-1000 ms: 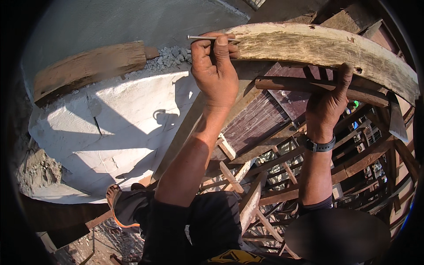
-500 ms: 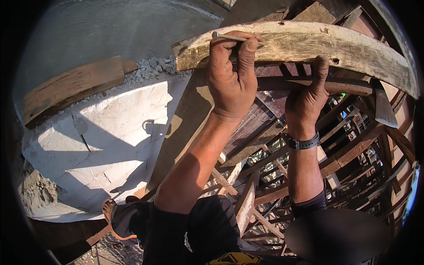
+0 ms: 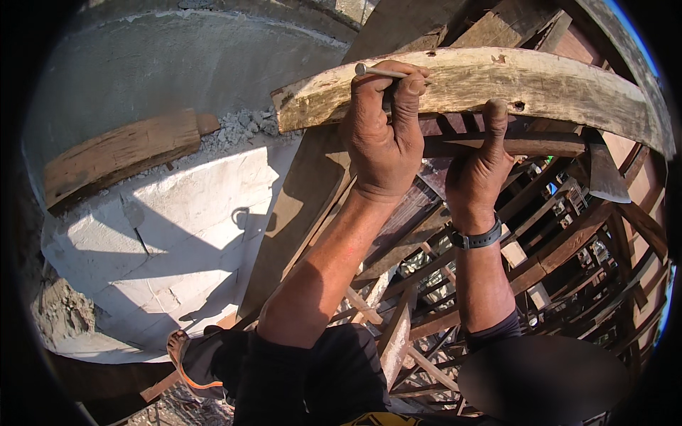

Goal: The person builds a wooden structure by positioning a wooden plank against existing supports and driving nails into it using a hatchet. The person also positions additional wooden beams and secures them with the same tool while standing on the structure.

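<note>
A large nail [image 3: 383,72] lies pinched between the thumb and fingers of my left hand [image 3: 387,142], its flat head pointing left. That hand is in front of a curved wooden plank [image 3: 554,82], near the plank's left end. My right hand [image 3: 479,170], wearing a dark wristwatch [image 3: 474,237], is closed round the wooden handle of a hatchet [image 3: 547,145], with its thumb up against the plank's lower edge. The hatchet's metal blade [image 3: 608,170] hangs downward at the right. My right fingers are mostly hidden behind the palm.
A grey concrete wall [image 3: 163,71] curves along the upper left. Below it, a short curved wood block [image 3: 124,157] lies beside concrete rubble [image 3: 245,131] and a white masonry surface [image 3: 170,241]. Crossed timbers [image 3: 568,245] form an open framework below right, with gaps between them.
The view has shifted, so the plank's left end and the wall appear lower. My right hand and the hatchet have come a little left, closer to my left hand.
</note>
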{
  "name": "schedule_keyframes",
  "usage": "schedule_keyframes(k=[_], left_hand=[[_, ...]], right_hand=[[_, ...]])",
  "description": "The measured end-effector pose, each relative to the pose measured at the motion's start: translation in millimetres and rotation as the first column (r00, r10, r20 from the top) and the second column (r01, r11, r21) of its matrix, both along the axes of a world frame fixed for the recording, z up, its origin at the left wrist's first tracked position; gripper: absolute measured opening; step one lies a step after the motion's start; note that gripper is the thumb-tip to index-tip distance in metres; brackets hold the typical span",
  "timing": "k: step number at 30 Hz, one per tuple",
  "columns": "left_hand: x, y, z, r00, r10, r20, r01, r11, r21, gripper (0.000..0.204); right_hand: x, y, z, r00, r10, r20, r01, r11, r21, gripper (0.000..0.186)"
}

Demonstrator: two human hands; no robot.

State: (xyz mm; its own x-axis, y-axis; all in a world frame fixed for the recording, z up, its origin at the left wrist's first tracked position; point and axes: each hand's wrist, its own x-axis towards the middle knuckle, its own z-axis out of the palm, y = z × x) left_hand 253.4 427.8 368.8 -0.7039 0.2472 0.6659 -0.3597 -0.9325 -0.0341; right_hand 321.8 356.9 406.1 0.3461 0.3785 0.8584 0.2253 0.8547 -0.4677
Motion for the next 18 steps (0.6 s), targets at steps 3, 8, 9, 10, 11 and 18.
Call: schedule_keyframes(k=[3, 8, 9, 10, 11, 18], left_hand=[[4, -1, 1, 0.999, -0.004, -0.036, 0.002, 0.999, -0.051, 0.015], [11, 5, 3, 1.000, 0.010, 0.020, -0.010, 1.000, -0.021, 0.015], [9, 5, 4, 1.000, 0.013, 0.020, -0.012, 1.000, -0.018, 0.015], [6, 3, 4, 1.000, 0.011, 0.006, -0.011, 0.999, -0.040, 0.014], [3, 1, 4, 1.000, 0.011, -0.007, -0.011, 0.998, -0.061, 0.014], [6, -6, -1, 1.000, 0.011, -0.022, -0.014, 0.993, -0.121, 0.011]], right_hand=[[6, 0, 0, 1.000, -0.011, 0.006, 0.011, 1.000, -0.022, 0.050], [7, -1, 0, 0.999, -0.028, 0.033, 0.031, 0.996, -0.087, 0.057], [7, -2, 0, 0.993, -0.084, 0.086, 0.093, 0.991, -0.100, 0.061], [6, -1, 1, 0.993, -0.081, 0.087, 0.089, 0.991, -0.095, 0.061], [4, 0, 2, 0.995, -0.087, 0.056, 0.090, 0.995, -0.051, 0.056], [1, -4, -3, 0.999, -0.014, -0.042, 0.014, 1.000, 0.001, 0.050]])
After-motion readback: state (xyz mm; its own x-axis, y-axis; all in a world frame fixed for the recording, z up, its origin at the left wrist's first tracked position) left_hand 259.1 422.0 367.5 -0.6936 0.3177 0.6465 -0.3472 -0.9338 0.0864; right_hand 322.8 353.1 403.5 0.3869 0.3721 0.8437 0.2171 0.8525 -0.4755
